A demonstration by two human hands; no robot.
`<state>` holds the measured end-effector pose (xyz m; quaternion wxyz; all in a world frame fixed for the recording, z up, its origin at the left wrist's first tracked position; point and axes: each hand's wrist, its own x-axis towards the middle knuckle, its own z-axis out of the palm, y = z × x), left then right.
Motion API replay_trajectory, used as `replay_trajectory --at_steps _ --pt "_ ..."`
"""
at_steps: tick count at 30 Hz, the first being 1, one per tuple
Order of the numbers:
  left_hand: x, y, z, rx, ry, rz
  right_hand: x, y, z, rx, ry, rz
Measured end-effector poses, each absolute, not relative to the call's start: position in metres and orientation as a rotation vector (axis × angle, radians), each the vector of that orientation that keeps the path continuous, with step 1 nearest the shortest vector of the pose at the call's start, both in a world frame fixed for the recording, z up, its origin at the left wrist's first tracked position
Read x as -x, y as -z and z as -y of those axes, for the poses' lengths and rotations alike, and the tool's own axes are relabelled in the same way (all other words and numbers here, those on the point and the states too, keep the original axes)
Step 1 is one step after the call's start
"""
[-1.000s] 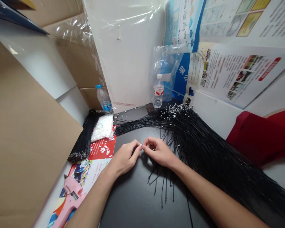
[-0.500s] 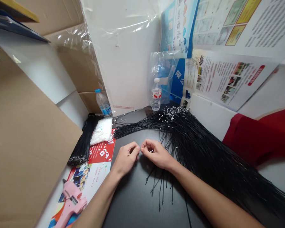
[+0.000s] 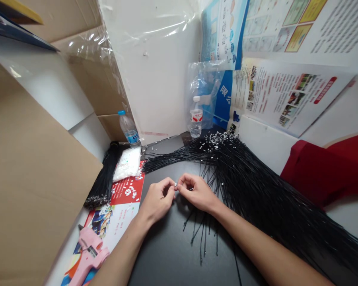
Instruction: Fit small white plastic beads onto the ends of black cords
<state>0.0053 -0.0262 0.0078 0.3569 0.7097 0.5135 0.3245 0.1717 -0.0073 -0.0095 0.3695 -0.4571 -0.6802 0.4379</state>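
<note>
White piece (image 3: 175, 184) shifted into view, pinched by left hand (image 3: 158, 200) and right hand (image 3: 199, 193), dark tabletop (image 3: 164, 248), posters (image 3: 286, 89)

Glue gun (image 3: 88, 251) at left, 2 bottles (image 3: 129, 130) (image 3: 196, 118) at back, cord pile (image 3: 256, 190) at right, 2 hands (image 3: 158, 197) (image 3: 199, 192) between

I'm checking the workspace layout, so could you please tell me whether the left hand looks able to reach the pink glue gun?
Probably yes: the pink glue gun lies on that side, apparently uncovered, though the left hand seems to pinch a small white piece, so its grip looks occupied.
</note>
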Motion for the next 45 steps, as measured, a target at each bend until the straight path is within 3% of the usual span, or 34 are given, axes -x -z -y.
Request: replay_trajectory --at_steps 14,35,45 --pt "-0.006 -0.004 0.028 -2.013 -0.873 -1.367 -0.167 0.003 0.013 1.216 -0.904 1.832" --pt "-0.002 -0.004 0.024 -2.008 -0.915 -1.341 -0.163 0.006 0.016 1.175 -0.845 1.847" --pt "0.002 0.003 0.016 -1.616 -0.871 -1.271 -0.165 0.004 0.014 1.164 -0.861 1.845"
